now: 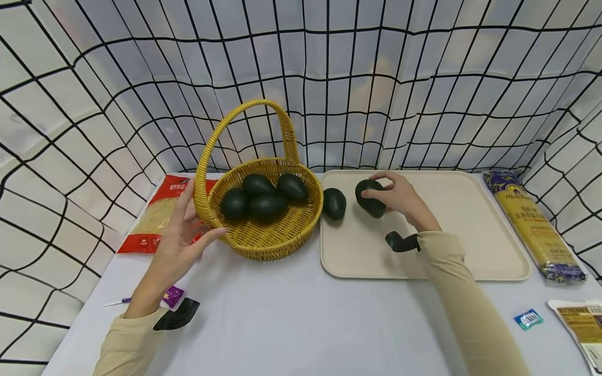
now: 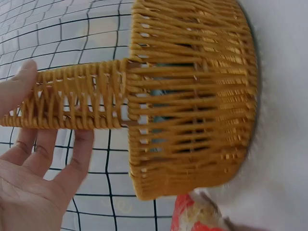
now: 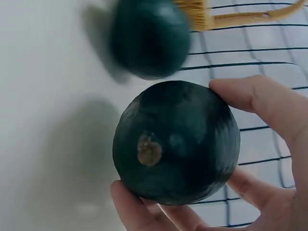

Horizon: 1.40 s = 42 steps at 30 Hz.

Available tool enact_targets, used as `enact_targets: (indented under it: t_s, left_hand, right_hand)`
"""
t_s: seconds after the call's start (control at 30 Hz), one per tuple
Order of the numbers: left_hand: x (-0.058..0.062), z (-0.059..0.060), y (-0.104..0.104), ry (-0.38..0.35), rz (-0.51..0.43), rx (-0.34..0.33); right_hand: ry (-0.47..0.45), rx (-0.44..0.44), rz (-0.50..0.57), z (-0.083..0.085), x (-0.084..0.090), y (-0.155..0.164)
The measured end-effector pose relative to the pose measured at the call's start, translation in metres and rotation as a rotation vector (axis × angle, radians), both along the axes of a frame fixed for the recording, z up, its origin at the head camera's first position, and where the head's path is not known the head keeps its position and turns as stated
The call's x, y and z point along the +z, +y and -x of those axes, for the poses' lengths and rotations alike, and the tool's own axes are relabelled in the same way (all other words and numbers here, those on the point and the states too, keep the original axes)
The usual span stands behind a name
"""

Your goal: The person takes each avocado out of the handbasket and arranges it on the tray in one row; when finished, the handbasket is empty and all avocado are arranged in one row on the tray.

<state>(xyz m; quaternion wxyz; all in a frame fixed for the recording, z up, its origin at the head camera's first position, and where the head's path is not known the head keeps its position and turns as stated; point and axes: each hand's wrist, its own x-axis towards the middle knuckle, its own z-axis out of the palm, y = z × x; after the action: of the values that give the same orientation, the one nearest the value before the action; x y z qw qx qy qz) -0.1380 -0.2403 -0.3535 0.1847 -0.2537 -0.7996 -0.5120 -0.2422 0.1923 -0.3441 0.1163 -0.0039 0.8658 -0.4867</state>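
Over tray (image 1: pixel 463 214), right hand (image 1: pixel 397 194) pinches one avocado (image 1: pixel 371 208), second (image 1: pixel 334 203) beside; basket (image 1: pixel 268 251) holds four (image 1: pixel 268 208), left hand (image 1: pixel 181 237) gripping handle (image 1: pixel 289 140).

- Bkgd: off-white sheeting (image 1: pixel 340 55) makes the back wall at 12 o'clock, w/ side walls approx. 9–11 & 1–3 o'clock.
- Blk. square-mesh netting (image 1: pixel 327 79) hangs in front of it, grid bowed & uneven, esp. at 9 o'clock.
- Blurry warm-tinted patches (image 1: pixel 364 91) on sheeting betw. 12 & 1 o'clock.
- Wht. tabletop (image 1: pixel 301 313) runs from centre to 6 o'clock, far edge nr. the netting.
- Light soft, diffuse; faint shadows (image 1: pixel 425 303) on tabletop, approx. 5 o'clock.
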Motion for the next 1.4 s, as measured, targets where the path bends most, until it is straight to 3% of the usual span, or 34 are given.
enact_targets:
  t_s: [0.13, 0.33, 0.63, 0.8, 0.93, 1.07, 1.23, 1.4]
  left_hand:
    - [-0.001, 0.0, -0.001, 0.024, 0.015, 0.004]
    - [-0.002, 0.001, -0.001, 0.027, 0.037, 0.038]
    - [-0.005, 0.005, -0.002, 0.004, 0.034, 0.048]
    - [-0.006, 0.003, -0.001, 0.019, 0.006, 0.016]
    - [-0.005, 0.003, 0.001, 0.019, -0.015, 0.006]
    - [-0.004, 0.001, 0.003, 0.005, -0.005, 0.052]
    - [-0.003, -0.002, 0.004, 0.005, 0.024, 0.08]
    - [-0.003, -0.002, 0.004, 0.008, 0.038, 0.066]
  right_hand:
    - [-0.062, -0.039, -0.031, 0.008, -0.025, -0.006]
    - [0.04, -0.09, -0.088, 0.012, -0.039, -0.023]
    - [0.007, 0.016, -0.15, 0.007, -0.024, -0.018]
    - [0.097, 0.067, -0.183, 0.005, 0.0, -0.017]
    - [0.248, 0.168, -0.186, 0.004, 0.025, -0.04]
    - [0.381, 0.319, -0.16, 0.003, 0.036, -0.087]
    - [0.436, 0.537, -0.172, 0.001, 0.023, -0.146]
    - [0.411, 0.638, -0.274, 0.003, -0.003, -0.182]
